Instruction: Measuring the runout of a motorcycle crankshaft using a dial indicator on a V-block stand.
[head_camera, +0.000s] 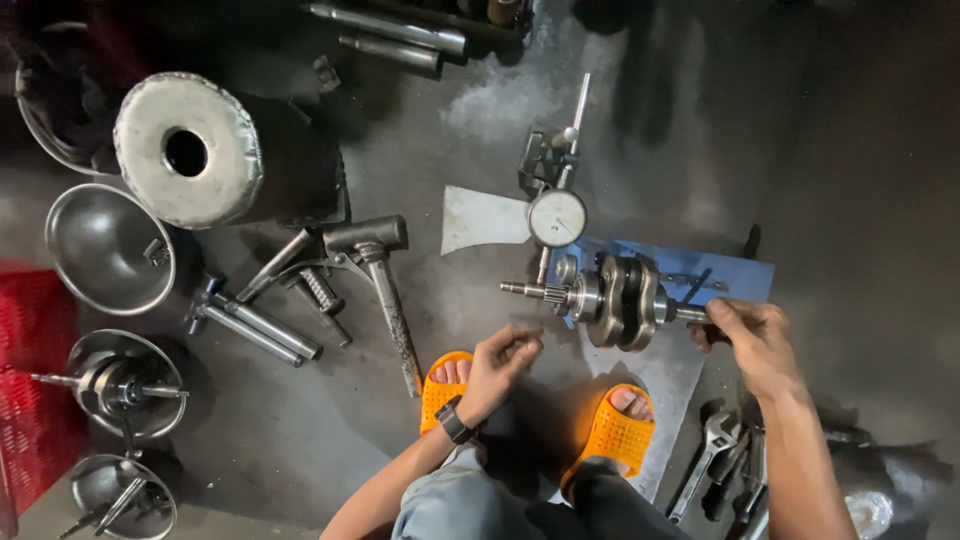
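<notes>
A steel crankshaft (615, 298) lies across a blue stand (735, 272) on the dark floor. My right hand (752, 335) grips the crankshaft's right shaft end. A round dial gauge (557, 217) on a thin rod sits just above the crankshaft's left side. My left hand (503, 365) hovers below the splined left shaft, fingers loosely curled with nothing in them, a black watch on the wrist. Both of my feet in orange sandals (612, 433) are planted below the crankshaft.
A hammer (382, 270) and steel tubes (255, 325) lie to the left. A large metal cylinder (205, 150), metal bowls (108, 248) and a red crate (30, 380) line the left side. Wrenches (712, 455) lie at the lower right.
</notes>
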